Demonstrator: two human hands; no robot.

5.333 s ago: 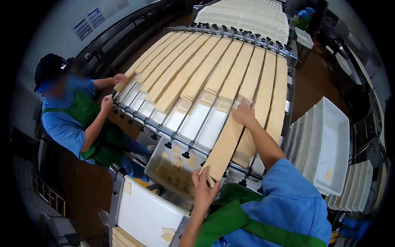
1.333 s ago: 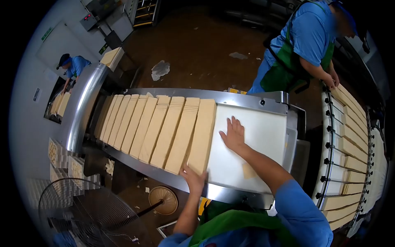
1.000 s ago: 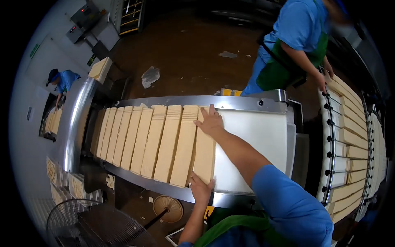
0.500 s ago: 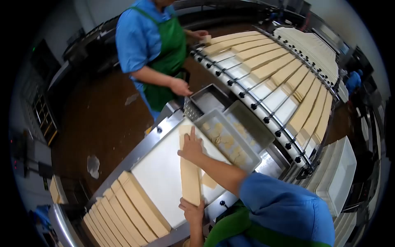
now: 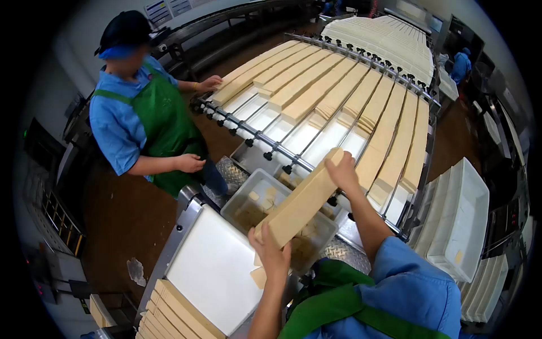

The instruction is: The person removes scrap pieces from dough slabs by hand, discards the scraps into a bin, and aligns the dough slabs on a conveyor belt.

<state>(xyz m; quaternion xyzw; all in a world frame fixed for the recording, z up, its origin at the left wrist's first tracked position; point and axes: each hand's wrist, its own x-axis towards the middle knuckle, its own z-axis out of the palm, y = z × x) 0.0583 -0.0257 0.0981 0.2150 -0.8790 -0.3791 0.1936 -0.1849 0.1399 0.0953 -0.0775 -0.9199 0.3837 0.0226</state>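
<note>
I hold a long stack of thin, pale-yellow sheets (image 5: pixel 302 202), dough by the look of them, raised and tilted above the bins between the two conveyors. My left hand (image 5: pixel 272 252) grips its near end, fingers wrapped round the edge. At the far end, my right hand (image 5: pixel 342 172) is closed round the stack beside the wide conveyor's edge. Below the stack is a grey plastic bin (image 5: pixel 234 212) with scraps inside. A small loose piece (image 5: pixel 258 277) lies on the white belt (image 5: pixel 209 265) near my left wrist.
Similar stacks (image 5: pixel 175 311) stand in a row on the near belt. More long strips (image 5: pixel 339 85) lie between guide rods on the wide conveyor. A co-worker (image 5: pixel 149 124) in a green apron stands at left, one hand at that conveyor. White trays (image 5: pixel 460 220) are nested at right.
The stack has been lifted off the near white belt and carried right, toward the wide conveyor. My view has shifted. The co-worker's far hand now rests by a strip's end.
</note>
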